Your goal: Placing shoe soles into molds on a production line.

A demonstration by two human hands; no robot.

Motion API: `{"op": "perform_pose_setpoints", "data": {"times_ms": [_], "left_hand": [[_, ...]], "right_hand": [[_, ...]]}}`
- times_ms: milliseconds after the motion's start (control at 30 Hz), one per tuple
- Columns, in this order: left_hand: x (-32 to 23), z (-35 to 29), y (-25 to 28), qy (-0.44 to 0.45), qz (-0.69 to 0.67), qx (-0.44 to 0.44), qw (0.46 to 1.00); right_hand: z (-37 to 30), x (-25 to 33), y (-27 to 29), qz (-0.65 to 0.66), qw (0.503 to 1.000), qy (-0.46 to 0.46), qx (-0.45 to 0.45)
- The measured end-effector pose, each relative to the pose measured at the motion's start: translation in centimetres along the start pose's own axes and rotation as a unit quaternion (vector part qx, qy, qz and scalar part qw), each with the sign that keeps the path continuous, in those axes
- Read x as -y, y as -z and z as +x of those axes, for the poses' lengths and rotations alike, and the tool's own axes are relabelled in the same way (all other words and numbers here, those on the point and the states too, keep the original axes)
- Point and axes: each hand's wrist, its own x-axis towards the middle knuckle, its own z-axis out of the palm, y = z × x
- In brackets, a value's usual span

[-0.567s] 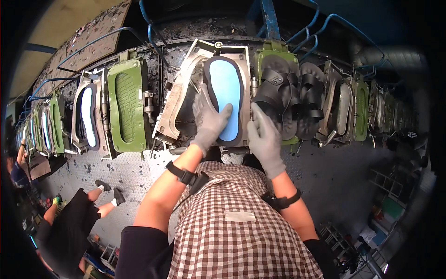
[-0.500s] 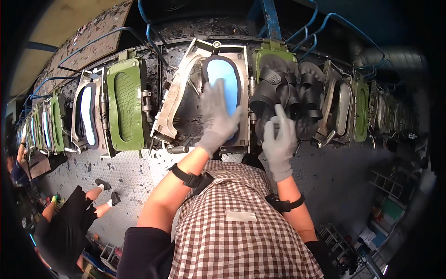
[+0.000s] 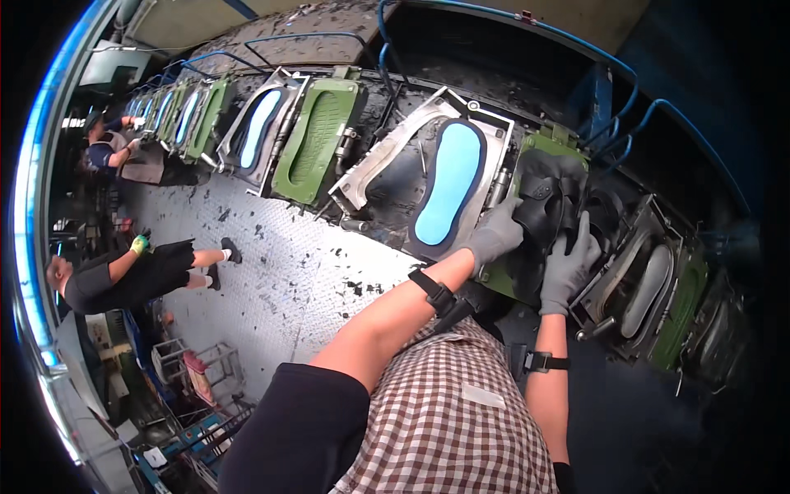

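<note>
Black strapped sandals (image 3: 539, 206) lie bunched on an open green mould lid (image 3: 539, 148). My left hand (image 3: 496, 234), in a grey glove, is closed on their left edge. At their near end my gloved right hand (image 3: 568, 267) grips between the straps, its index finger reaching upward; its other fingertips are partly hidden among the dark sandals. Just left of my left hand, a light-blue insole with a dark rim (image 3: 448, 177) sits in a metal mould (image 3: 496, 132), whose hinged frame (image 3: 370, 169) stands open beside it.
More moulds run along the bench both ways, including a green lid (image 3: 317, 140) at left and a metal sole form (image 3: 648, 288) at right. Blue bent rails (image 3: 510, 25) cross behind. Black scraps litter the metal floor (image 3: 288, 263). Two other people (image 3: 123, 276) are at left.
My left hand has left the blue insole and moved right to the sandals. My right hand has closed in on them too. The view has turned, so more of the left side shows.
</note>
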Motion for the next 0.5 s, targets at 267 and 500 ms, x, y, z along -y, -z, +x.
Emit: {"op": "perform_pose_setpoints", "data": {"times_ms": [267,500], "left_hand": [[-0.6,-2.7,-4.6,0.035,-0.110,-0.090,0.989],[-0.6,-5.6,-3.4,-0.068,-0.240,-0.040,0.968]], "right_hand": [[3.1,-0.8,2.3,0.065,0.995,-0.011,0.071],[8.3,-4.3,10.5,0.161,0.986,-0.005,-0.030]]}}
